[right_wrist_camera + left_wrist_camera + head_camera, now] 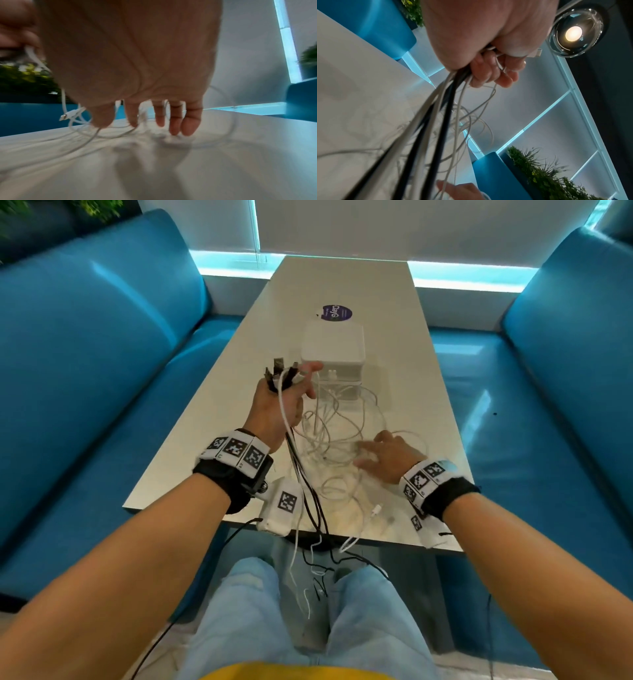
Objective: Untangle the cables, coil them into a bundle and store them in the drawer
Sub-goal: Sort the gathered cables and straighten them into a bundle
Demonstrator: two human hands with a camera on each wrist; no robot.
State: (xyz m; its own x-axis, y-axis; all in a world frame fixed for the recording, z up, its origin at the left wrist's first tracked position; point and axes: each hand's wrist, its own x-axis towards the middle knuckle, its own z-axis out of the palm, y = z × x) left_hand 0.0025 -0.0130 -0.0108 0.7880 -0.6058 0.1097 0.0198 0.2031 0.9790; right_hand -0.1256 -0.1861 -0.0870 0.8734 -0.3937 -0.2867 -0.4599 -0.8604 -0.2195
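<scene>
A tangle of white cables [337, 436] lies on the pale table [212, 419] in front of a white drawer box [333, 349]. My left hand [286, 397] is raised above the table and grips a bunch of black and white cables [440, 108] near their plugs [279, 366], which stick up past my fingers [488, 73]. The strands hang down over the table's near edge to my lap. My right hand [383, 455] hovers low over the tangle, fingers [176, 121] spread and straight, tips at the white loops [96, 129]. It holds nothing.
Blue sofas [85, 364] flank the table on both sides. A purple round sticker [337, 313] lies behind the drawer box. A loose white plug [376, 510] rests near the table's front edge. Black wires [322, 559] dangle between my knees.
</scene>
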